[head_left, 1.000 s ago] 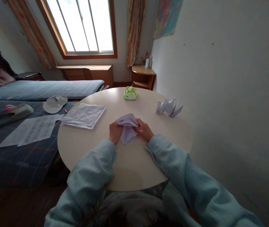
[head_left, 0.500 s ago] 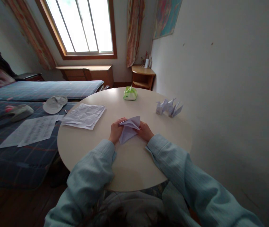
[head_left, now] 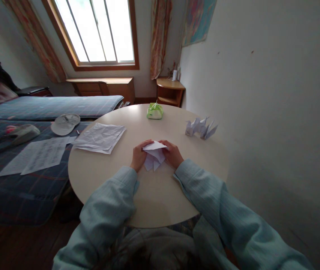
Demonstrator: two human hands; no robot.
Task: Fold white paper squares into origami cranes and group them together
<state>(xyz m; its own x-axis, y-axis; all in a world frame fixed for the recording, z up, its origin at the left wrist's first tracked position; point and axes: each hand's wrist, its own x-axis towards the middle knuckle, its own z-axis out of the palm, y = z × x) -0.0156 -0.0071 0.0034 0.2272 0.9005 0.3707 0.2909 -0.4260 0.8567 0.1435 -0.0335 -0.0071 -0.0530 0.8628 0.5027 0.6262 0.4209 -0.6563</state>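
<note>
Between my hands, over the middle of the round white table (head_left: 160,204), is a folded sheet of white paper (head_left: 155,153). Its upper part makes a pointed flap, and two pointed ends hang below. My left hand (head_left: 139,154) grips its left side, with the fingertips curled at the upper edge. On the right side my right hand (head_left: 172,153) pinches the paper, and some of its fingers are hidden behind the folds. Further right on the table stand several folded paper figures (head_left: 200,128). A stack of creased white paper (head_left: 100,138) lies at the table's left.
A green-and-white tissue pack (head_left: 154,111) sits near the table's far edge. To the left, a bed (head_left: 36,198) holds printed sheets (head_left: 40,155), a pale cap (head_left: 65,123) and a bag-like item (head_left: 24,134). A white wall (head_left: 275,112) rises on the right.
The folded paper has turned in my hands: its upper flap tipped down and flatter, and two lower points now show. My right hand's fingers moved up to the paper's upper edge.
</note>
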